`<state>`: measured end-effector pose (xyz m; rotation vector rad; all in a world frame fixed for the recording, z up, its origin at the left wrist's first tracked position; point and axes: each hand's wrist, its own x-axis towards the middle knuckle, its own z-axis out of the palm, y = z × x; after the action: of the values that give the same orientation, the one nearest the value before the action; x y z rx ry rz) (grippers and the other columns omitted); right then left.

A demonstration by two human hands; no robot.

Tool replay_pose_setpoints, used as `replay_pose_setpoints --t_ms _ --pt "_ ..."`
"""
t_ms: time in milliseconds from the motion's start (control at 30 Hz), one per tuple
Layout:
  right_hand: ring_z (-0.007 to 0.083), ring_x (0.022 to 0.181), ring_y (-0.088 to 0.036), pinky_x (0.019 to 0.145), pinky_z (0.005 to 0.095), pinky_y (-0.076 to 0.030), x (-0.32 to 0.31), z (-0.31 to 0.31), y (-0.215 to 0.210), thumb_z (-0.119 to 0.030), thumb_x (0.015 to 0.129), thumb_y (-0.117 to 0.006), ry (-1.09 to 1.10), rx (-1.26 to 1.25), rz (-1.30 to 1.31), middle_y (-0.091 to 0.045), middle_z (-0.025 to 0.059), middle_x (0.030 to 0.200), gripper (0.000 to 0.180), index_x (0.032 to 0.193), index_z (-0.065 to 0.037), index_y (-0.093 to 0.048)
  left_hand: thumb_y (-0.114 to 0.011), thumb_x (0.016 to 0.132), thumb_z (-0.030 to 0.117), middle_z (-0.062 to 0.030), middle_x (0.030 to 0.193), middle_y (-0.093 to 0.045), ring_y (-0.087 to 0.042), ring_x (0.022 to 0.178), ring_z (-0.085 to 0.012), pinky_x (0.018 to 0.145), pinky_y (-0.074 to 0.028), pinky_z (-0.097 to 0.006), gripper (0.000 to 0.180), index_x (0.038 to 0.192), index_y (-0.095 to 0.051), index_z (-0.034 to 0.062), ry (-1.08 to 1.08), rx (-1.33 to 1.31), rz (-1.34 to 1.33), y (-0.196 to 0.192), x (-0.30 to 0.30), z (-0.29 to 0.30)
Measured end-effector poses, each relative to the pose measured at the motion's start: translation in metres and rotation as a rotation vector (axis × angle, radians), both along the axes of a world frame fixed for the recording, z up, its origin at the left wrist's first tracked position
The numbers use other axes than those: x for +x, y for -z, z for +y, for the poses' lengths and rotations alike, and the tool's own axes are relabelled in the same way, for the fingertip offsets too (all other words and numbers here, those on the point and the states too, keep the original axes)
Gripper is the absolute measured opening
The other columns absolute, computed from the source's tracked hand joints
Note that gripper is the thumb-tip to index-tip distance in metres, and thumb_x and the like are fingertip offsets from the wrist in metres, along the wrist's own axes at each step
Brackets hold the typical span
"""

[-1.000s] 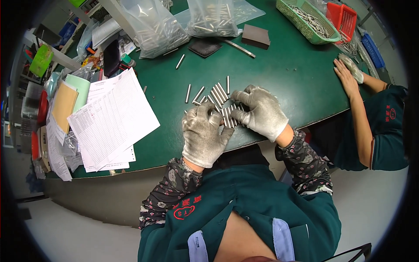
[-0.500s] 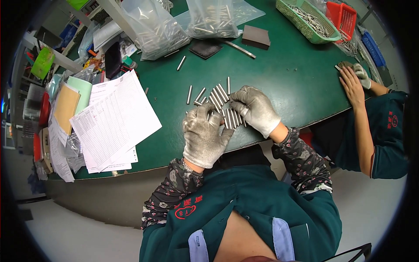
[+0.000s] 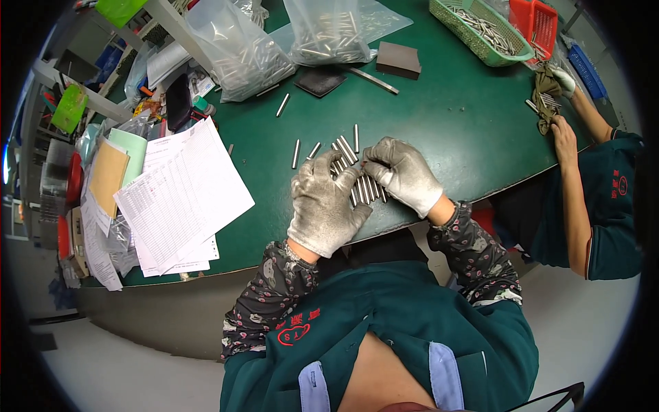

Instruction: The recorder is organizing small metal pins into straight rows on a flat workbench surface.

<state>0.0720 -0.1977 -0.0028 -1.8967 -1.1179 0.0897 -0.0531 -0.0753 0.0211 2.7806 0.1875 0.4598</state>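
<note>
Short, shiny metal pins lie loosely together on the green table, and a row of pins (image 3: 368,189) shows between my hands. My left hand (image 3: 321,206), in a soiled grey-white glove, rests over the left part of the pins, thumb and fingers apart, hiding those beneath. To the right of the row, my gloved right hand (image 3: 403,177) has its fingers curled together at the pins' edge; whatever its fingertips hold is hidden. Beyond my hands lie a few single pins, among them an upright-pointing pin (image 3: 296,154) and another pin (image 3: 356,139).
Bags of pins (image 3: 329,38) stand at the back beside a brown block (image 3: 398,60), a dark pad (image 3: 320,81) and a flat metal bar (image 3: 374,81). Papers (image 3: 185,196) cover the left side. At right, a green basket (image 3: 491,51) holds pins; a co-worker handles a cloth (image 3: 546,96).
My left hand has shifted forward and its fingers now cover more of the pins. My right hand has barely moved. The co-worker's hands have moved apart, showing pins on the cloth.
</note>
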Motion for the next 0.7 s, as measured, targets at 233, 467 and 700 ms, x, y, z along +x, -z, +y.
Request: replay_pose_setpoints --t_ms 233,467,700 --pt "0.0305 0.075 -0.057 0.069 0.0396 -0.046 -0.001 0.005 -0.010 -0.016 0.077 -0.060 -0.007 -0.037 0.030 -0.059 0.0126 0.073 0.016 0.085 -0.004 -0.065 -0.077 0.057 0.027 -0.0143 0.120 -0.045 -0.041 0.114 -0.0333 0.096 -0.034 -0.045 0.050 0.101 -0.061 0.0080 -0.012 0.013 0.045 -0.001 0.004 0.007" --pt "0.0278 0.073 -0.058 0.069 0.0357 -0.046 -0.001 -0.007 -0.001 -0.016 0.076 -0.063 0.004 0.027 0.110 -0.060 0.0128 0.075 0.018 0.086 -0.001 -0.066 -0.074 0.061 0.034 -0.0151 0.119 -0.046 -0.041 0.112 -0.0310 0.095 -0.034 -0.043 0.045 0.095 -0.063 0.0058 -0.228 0.079 -0.133 -0.031 0.018 0.050" --pt "0.0266 0.071 -0.059 0.068 0.0342 -0.047 0.001 -0.002 -0.001 -0.015 0.077 -0.063 -0.012 0.019 0.196 -0.060 0.0124 0.075 0.018 0.088 -0.001 -0.066 -0.074 0.065 0.032 -0.0088 0.122 -0.050 -0.044 0.113 -0.0297 0.097 -0.038 -0.038 0.048 0.107 -0.064 0.0092 -0.559 0.056 0.111 -0.014 0.052 0.129"
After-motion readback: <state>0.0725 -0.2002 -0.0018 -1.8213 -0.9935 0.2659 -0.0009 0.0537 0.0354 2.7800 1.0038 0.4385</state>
